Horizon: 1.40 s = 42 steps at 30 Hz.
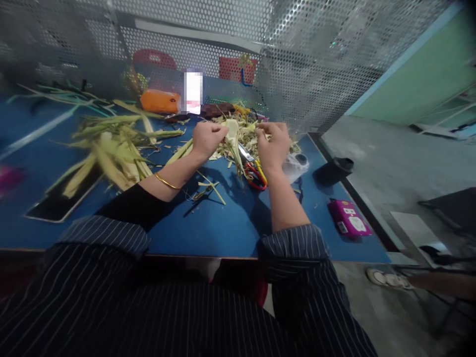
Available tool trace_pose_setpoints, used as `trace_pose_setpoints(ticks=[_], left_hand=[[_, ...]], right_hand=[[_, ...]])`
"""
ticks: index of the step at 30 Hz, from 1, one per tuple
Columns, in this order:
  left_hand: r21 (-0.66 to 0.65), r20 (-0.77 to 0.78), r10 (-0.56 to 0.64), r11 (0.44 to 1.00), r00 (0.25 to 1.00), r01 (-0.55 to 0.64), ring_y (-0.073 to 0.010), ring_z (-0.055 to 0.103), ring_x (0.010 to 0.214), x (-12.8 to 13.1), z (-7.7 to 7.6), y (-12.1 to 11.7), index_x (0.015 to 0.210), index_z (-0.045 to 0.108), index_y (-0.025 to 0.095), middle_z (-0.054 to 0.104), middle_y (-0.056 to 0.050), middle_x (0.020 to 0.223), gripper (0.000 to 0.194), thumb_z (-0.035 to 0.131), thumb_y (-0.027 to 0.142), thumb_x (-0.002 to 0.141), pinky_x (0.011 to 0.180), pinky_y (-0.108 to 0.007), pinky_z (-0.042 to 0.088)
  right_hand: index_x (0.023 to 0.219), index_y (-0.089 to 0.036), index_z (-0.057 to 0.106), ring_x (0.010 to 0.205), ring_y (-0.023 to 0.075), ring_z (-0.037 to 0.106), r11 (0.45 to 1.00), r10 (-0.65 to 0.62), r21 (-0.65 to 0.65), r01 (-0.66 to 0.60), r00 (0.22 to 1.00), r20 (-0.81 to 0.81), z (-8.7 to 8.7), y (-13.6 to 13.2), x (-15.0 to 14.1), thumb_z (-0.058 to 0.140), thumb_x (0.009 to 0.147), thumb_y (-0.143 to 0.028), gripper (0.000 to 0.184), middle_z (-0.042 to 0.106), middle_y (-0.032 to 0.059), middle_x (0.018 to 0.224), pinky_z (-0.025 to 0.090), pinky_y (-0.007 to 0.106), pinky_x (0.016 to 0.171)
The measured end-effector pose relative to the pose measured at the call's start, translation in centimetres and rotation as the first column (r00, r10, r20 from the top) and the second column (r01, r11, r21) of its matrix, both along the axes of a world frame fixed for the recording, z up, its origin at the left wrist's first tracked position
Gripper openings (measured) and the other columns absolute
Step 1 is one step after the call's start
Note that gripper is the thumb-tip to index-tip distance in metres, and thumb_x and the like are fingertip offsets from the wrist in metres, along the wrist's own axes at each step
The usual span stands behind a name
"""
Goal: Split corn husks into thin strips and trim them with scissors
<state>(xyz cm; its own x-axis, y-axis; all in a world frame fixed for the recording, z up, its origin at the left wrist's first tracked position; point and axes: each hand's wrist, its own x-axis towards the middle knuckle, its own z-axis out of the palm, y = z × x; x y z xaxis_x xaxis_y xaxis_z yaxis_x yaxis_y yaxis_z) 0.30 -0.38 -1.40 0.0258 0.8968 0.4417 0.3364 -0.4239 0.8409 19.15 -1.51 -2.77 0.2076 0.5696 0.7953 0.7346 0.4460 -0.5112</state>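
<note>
Head view: L hand [208, 140] has thumb + index fingertips pinched together on the edge of a pale corn-husk piece [232, 130], which is btwn the two hands, just above the scrap heap [243, 135], its narrow end hanging toward the scissors [256, 174]. R hand [274, 145] is half curled, thumb near the bent fingers, just R of the piece; can't make out if a thin strand is in its fingertips.

Step in hand, prob.: working the husk piece w/ both hands, L as the holding side. Next move, as I judge it, calls for a steady L pinch, w/ R fingertips kept clear of the red-and-yellow scissor handles right below.

Also on the blue worktop [219, 230]: loose husk leaves [117, 153] to the L, partly over a dark tray-like item [55, 206]; magenta pack [348, 218] + black cylinder [333, 171] to the R.
</note>
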Motion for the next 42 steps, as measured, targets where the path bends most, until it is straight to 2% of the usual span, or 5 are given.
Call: trace_pose_setpoints(ticks=[5,11,24,33,42], left_hand=[[0.036,0.011,-0.005,0.999,1.000,0.005,-0.0121,0.052,0.052,0.8,-0.8,0.2,0.054,0.062,0.017,0.057,0.000,0.051,0.032,0.060,0.040,0.077,0.050,-0.023,0.039],[-0.015,0.085,-0.167,0.986,0.982,0.169,-0.0100,0.053,0.052,1.1,-0.5,-0.1,0.060,0.064,0.017,0.060,-0.001,0.057,0.027,0.056,0.033,0.080,0.049,-0.020,0.040],[-0.060,0.156,-0.264,0.959,0.952,0.276,-0.0097,0.056,0.055,1.1,-0.2,-0.6,0.071,0.068,0.016,0.062,-0.002,0.062,0.024,0.059,0.034,0.085,0.048,-0.019,0.043],[-0.075,0.146,-0.217,0.970,0.965,0.230,-0.0094,0.054,0.052,1.2,0.0,-0.7,0.061,0.062,0.016,0.059,0.000,0.058,0.025,0.058,0.027,0.084,0.048,-0.020,0.042],[-0.061,0.184,-0.038,0.997,0.982,0.050,-0.0112,0.057,0.050,0.8,-0.8,0.7,0.060,0.060,0.016,0.058,0.000,0.055,0.022,0.056,0.024,0.079,0.046,-0.020,0.041]], right_hand=[[0.078,-0.022,0.063,0.068,0.0120,0.054,0.958,0.272,-0.076,-0.278,0.959,-0.079,0.1,-0.2,-2.5,0.060,0.080,-0.022,0.004,0.060,-0.0032,0.073,0.047,0.030,0.071],[0.080,-0.021,0.062,0.065,0.0113,0.054,0.953,0.258,-0.101,-0.287,0.938,-0.232,-0.8,0.6,-2.7,0.063,0.076,-0.023,0.005,0.060,-0.0043,0.071,0.046,0.029,0.067],[0.084,-0.020,0.059,0.064,0.0103,0.052,0.948,0.267,-0.094,-0.305,0.920,-0.286,-0.7,0.3,-3.2,0.065,0.074,-0.023,0.012,0.058,-0.0044,0.071,0.046,0.027,0.065],[0.070,-0.021,0.054,0.065,0.0109,0.048,0.947,0.272,-0.111,-0.302,0.936,-0.222,-0.5,0.2,-3.1,0.059,0.077,-0.019,0.009,0.052,-0.0043,0.068,0.042,0.028,0.065],[0.075,-0.022,0.047,0.064,0.0096,0.052,0.908,0.378,-0.079,-0.411,0.887,-0.266,-0.2,0.6,-2.5,0.056,0.085,-0.030,0.015,0.051,-0.0042,0.069,0.046,0.026,0.065]])
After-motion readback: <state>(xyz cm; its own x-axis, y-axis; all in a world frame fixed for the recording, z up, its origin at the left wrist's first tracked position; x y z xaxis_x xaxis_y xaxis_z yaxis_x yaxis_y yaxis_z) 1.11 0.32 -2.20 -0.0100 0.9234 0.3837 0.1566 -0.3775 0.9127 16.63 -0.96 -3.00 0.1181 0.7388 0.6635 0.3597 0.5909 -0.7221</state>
